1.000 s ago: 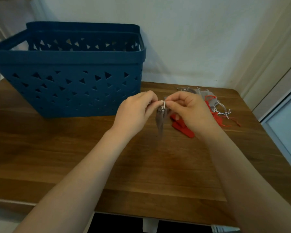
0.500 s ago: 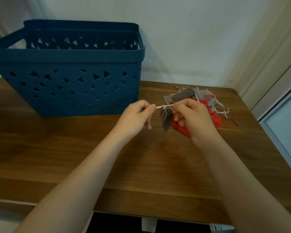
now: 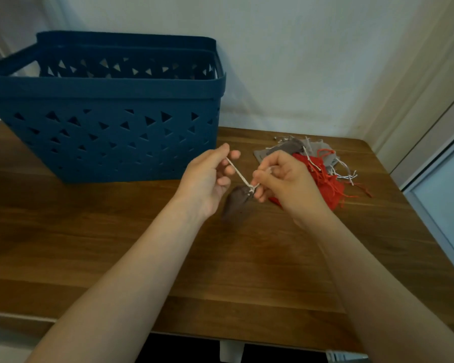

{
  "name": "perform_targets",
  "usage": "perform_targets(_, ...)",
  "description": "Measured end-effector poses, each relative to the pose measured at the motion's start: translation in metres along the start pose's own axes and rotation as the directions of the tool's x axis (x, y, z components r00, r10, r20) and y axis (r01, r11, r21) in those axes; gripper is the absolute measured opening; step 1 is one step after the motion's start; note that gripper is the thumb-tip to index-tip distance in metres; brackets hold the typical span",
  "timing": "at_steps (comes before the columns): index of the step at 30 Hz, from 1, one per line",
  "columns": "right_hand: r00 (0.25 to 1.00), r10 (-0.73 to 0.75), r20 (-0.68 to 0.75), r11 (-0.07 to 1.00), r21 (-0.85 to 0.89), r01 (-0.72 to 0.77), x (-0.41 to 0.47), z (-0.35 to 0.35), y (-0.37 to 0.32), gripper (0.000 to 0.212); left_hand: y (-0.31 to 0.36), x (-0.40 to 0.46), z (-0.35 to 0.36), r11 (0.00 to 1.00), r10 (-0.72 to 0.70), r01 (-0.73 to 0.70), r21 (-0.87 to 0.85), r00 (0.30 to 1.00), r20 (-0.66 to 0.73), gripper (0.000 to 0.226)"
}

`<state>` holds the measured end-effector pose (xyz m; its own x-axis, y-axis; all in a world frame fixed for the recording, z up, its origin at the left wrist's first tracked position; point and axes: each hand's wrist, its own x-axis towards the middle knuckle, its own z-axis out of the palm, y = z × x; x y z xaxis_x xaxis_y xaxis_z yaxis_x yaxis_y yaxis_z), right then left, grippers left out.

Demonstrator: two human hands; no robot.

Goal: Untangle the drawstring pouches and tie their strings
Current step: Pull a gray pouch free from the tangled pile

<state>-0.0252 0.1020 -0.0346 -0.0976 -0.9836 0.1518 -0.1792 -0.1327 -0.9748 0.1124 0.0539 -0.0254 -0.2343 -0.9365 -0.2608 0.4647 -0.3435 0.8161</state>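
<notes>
1. At the far left a blue plastic basket (image 3: pixel 102 121) with triangular cut-outs stands on the wooden desk (image 3: pixel 116 244), against the wall. It plays no part in the step in hand. What it holds cannot be seen.

2. The left hand (image 3: pixel 207 179) pinches the free end of a white drawstring (image 3: pixel 237 172) between thumb and forefinger, raised above the desk. The other fingers are loosely spread and hold nothing. The string runs taut, down and to the right.

3. The string ends at the gathered neck of a small brown-grey drawstring pouch (image 3: pixel 236 203). The pouch hangs between the two hands, low over the desk; whether its bottom touches the wood cannot be told.

4. The right hand (image 3: pixel 286 179) has its fingers curled round the neck of the pouch and the other strand, pinching at the knot point just beside the pouch mouth.

5. Judged from this, the step in hand is tying this pouch's strings: one strand is drawn out and the knot is being cinched.

6. The next move calls for a steady outward pull by the left hand while the right holds the neck firm, so that the knot seats against the gathered mouth.

7. At the right lies the pile of remaining pouches (image 3: pixel 315 169), red and grey, with white and red strings crossing. These appear untied and tangled.
</notes>
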Motion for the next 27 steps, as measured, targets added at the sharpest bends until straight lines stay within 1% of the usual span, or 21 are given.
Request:
perform_targets(2, 0.997, -0.017, 0.08, 0.996, -0.089, 0.024, -0.002, 0.005, 0.0, 0.015, -0.003, 0.0, 0.002, 0.998, 0.063, -0.064, 0.013, 0.996, 0.065, 0.022)
perform_targets(3, 0.994, -0.02, 0.107, 0.995, -0.096, 0.03, -0.003, 0.007, 0.0, 0.017, -0.003, -0.001, 0.002, 0.994, 0.089, -0.094, 0.058, 0.992, 0.088, 0.027)
perform_targets(4, 0.992, -0.019, 0.126, 0.996, -0.081, 0.03, -0.004, 0.008, -0.001, 0.018, -0.003, -0.003, 0.003, 0.985, 0.103, -0.116, 0.126, 0.989, 0.103, 0.029)
perform_targets(6, 0.989, -0.015, 0.146, 1.0, -0.012, 0.017, -0.006, 0.01, -0.002, 0.019, -0.002, -0.008, 0.004, 0.95, 0.123, -0.149, 0.276, 0.986, 0.11, 0.027)
perform_targets(8, 0.99, -0.008, 0.138, 1.0, 0.03, 0.004, -0.007, 0.011, -0.004, 0.015, -0.002, -0.01, 0.005, 0.901, 0.175, -0.206, 0.383, 0.978, 0.116, 0.027)
perform_targets(10, 0.994, 0.002, 0.106, 0.999, 0.038, -0.006, -0.006, 0.014, -0.005, 0.01, -0.002, -0.01, 0.007, 0.815, 0.272, -0.307, 0.491, 0.952, 0.144, 0.024)
perform_targets(11, 0.997, 0.013, 0.081, 0.999, 0.042, -0.017, -0.005, 0.015, -0.005, 0.009, -0.002, -0.01, 0.007, 0.78, 0.309, -0.351, 0.519, 0.936, 0.168, 0.023)
perform_targets(12, 0.998, 0.032, 0.053, 0.998, 0.046, -0.034, -0.005, 0.016, -0.005, 0.009, -0.002, -0.011, 0.007, 0.766, 0.325, -0.378, 0.519, 0.926, 0.194, 0.022)
perform_targets(15, 0.996, 0.084, -0.015, 0.995, 0.049, -0.083, -0.003, 0.017, -0.004, 0.015, -0.005, -0.012, 0.005, 0.77, 0.295, -0.4, 0.496, 0.914, 0.278, 0.018)
perform_targets(16, 0.996, 0.084, -0.03, 0.996, 0.044, -0.082, -0.002, 0.017, -0.004, 0.013, -0.007, -0.013, 0.005, 0.771, 0.285, -0.394, 0.501, 0.916, 0.283, 0.015)
perform_targets(18, 0.995, 0.063, -0.073, 0.997, 0.041, -0.06, -0.002, 0.016, -0.004, 0.01, -0.009, -0.011, 0.004, 0.78, 0.268, -0.352, 0.517, 0.935, 0.232, 0.013)
perform_targets(20, 0.989, 0.045, -0.139, 0.999, 0.036, -0.04, -0.002, 0.014, -0.003, 0.017, -0.01, -0.011, 0.002, 0.794, 0.2, -0.271, 0.544, 0.962, 0.188, 0.023)
perform_targets(22, 0.982, 0.027, -0.187, 0.999, 0.021, -0.024, -0.001, 0.01, -0.002, 0.021, -0.01, -0.013, 0.0, 0.769, 0.082, -0.206, 0.605, 0.97, 0.227, 0.022)
perform_targets(24, 0.98, -0.018, -0.197, 0.999, -0.032, 0.012, 0.0, 0.006, -0.001, 0.021, -0.008, -0.017, 0.001, 0.763, 0.005, -0.166, 0.625, 0.968, 0.25, 0.016)
perform_targets(27, 0.979, -0.108, -0.17, 0.986, -0.145, 0.083, 0.002, 0.001, 0.002, 0.018, -0.005, -0.017, 0.002, 0.78, 0.021, -0.183, 0.599, 0.964, 0.267, 0.011)
